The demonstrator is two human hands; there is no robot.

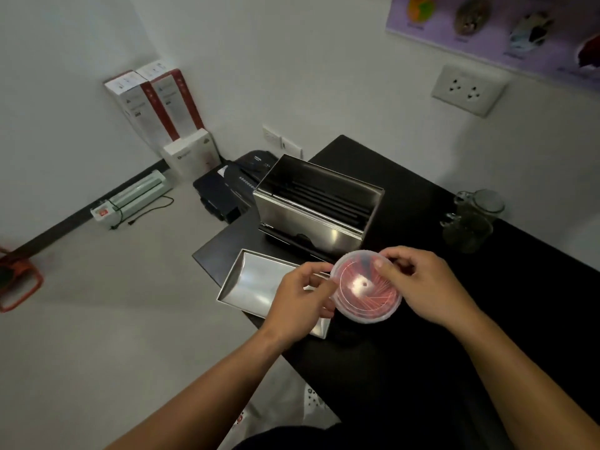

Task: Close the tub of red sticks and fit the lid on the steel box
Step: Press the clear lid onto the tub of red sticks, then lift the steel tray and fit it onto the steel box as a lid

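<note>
Black table (422, 319): both hands' fingers (383, 271) on unlabelled tub (367, 287)

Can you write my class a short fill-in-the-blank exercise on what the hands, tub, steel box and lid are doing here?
1. Both hands, left hand and right hand, hold the round tub of ____ sticks.
2. The steel box stands ____, without its lid.
3. The steel lid lies on the black table, to the ____ of the tub.

Missing words: red; open; left
</note>
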